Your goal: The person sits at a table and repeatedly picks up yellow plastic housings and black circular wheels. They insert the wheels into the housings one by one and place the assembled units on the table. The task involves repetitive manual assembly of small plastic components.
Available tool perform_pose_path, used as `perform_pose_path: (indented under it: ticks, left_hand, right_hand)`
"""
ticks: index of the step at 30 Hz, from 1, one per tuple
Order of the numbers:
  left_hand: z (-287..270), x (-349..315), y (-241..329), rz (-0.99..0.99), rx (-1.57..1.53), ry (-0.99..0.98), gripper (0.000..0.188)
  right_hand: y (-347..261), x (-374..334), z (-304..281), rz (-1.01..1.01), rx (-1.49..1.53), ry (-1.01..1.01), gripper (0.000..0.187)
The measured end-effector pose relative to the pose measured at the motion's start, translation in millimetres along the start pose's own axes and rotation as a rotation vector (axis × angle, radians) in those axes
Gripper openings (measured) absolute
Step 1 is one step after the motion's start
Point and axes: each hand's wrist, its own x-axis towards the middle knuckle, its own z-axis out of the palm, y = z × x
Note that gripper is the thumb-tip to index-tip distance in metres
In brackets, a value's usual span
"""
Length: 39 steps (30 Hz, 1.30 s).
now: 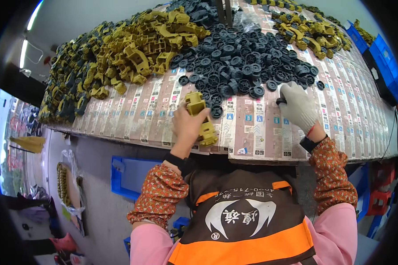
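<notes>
My bare left hand (pixel 186 126) is closed around an olive-yellow plastic toy vehicle body (pixel 207 134), tilted above the near part of the table. Its upper end comes close to the heap of dark wheels. On the right, my right hand (pixel 298 106) wears a pale knitted glove. Between its thumb and fingers sits a small dark toy wheel (pixel 281 101), partly hidden by the glove. Just beyond both hands spreads a large heap of dark grey toy wheels (pixel 241 59), with a few lying loose at its edge.
A tall heap of yellow vehicle bodies (pixel 139 48) covers the far left; many at its left carry wheels. More bodies (pixel 316 33) lie far right. A metal post (pixel 224 13) rises at the back. Blue bins (pixel 384 57) stand right, and a blue tray (pixel 135 172) sits below the table.
</notes>
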Motion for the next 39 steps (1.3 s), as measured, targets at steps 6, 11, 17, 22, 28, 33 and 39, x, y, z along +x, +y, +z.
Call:
perform_pose_path:
  ticks: [6,11,17,22,28,33,39]
  left_hand:
    - [-4,-29,0,0.113,-0.207,0.071,0.079]
    - [-17,-41,14,0.181,-0.932,-0.066,0.056]
    - [-31,-59,37,0.167,-1.168,-0.254,0.041]
    - [-26,-89,46,-0.095,-1.214,-0.502,0.055]
    - [-7,-120,58,-0.152,-1.162,-0.502,0.062]
    - [1,-121,58,-0.094,-1.166,-0.493,0.056]
    - [6,-118,61,0.053,-0.977,-0.424,0.066]
  right_hand:
    - [-28,-20,4,-0.098,-0.005,-0.115,0.013]
    - [-26,-28,-1,0.021,0.293,-0.095,0.013]
    - [-62,-29,-6,0.204,0.94,-0.215,0.022]
    - [-103,-21,-13,0.372,1.398,-0.25,0.031]
    - [-117,-16,10,0.206,1.211,-0.081,0.031]
    - [-122,-22,9,0.215,1.192,-0.088,0.032]
    - [-118,-30,6,0.249,1.174,-0.116,0.034]
